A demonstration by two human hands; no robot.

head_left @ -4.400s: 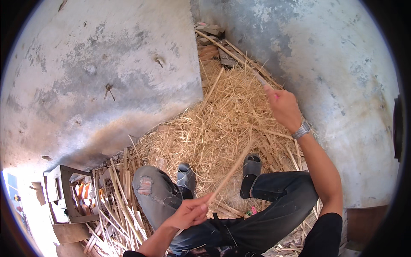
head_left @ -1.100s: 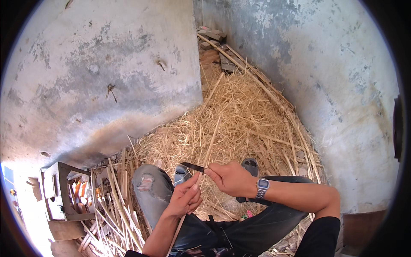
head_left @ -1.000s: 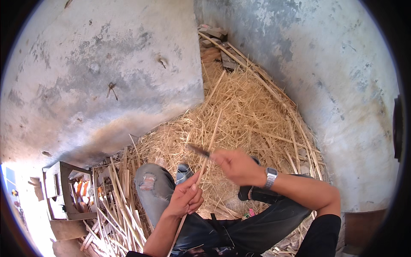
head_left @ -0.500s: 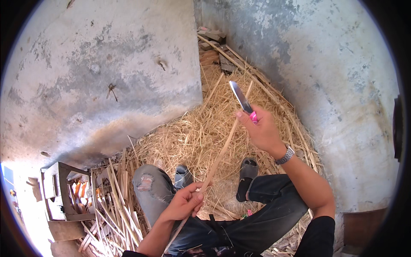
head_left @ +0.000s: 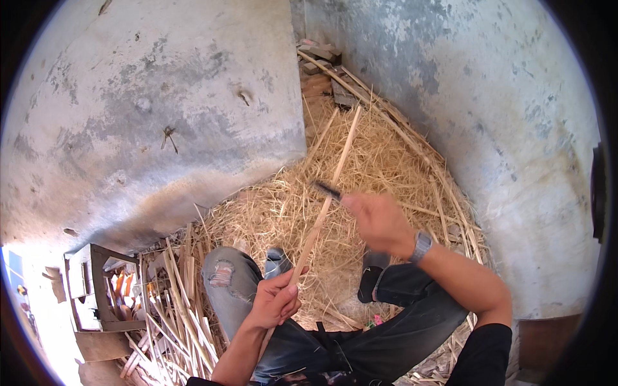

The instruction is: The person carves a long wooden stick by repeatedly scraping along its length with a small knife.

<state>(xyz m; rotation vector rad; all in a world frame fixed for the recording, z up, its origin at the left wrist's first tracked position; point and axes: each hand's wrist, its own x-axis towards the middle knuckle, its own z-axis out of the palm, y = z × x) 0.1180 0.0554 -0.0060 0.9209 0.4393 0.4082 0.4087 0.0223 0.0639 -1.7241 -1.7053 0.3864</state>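
A long, thin strip of split bamboo or wood (head_left: 314, 233) slants away from me over my lap, its far end above the shavings. Near its lower part my left hand (head_left: 277, 300) is closed round it, thumb on top. Closed on a knife (head_left: 327, 190), my right hand (head_left: 378, 222) is over the strip's right side, a little blurred by motion. The dark blade lies across the strip around its middle, pointing left; I cannot tell whether it cuts in. The fingers cover the handle.
Pale shavings (head_left: 257, 215) cover the floor between my feet. Cut strips (head_left: 177, 299) pile up at lower left, beside a wooden frame (head_left: 96, 289). Worn plaster walls stand on the left (head_left: 161, 96) and right (head_left: 515, 128). Long poles (head_left: 402, 138) and bricks (head_left: 318, 55) lie along the corner.
My right hand has come down and toward me, and the knife has turned from pointing up to lying across the strip. The strip's far end has swung left; my left hand keeps its grip.
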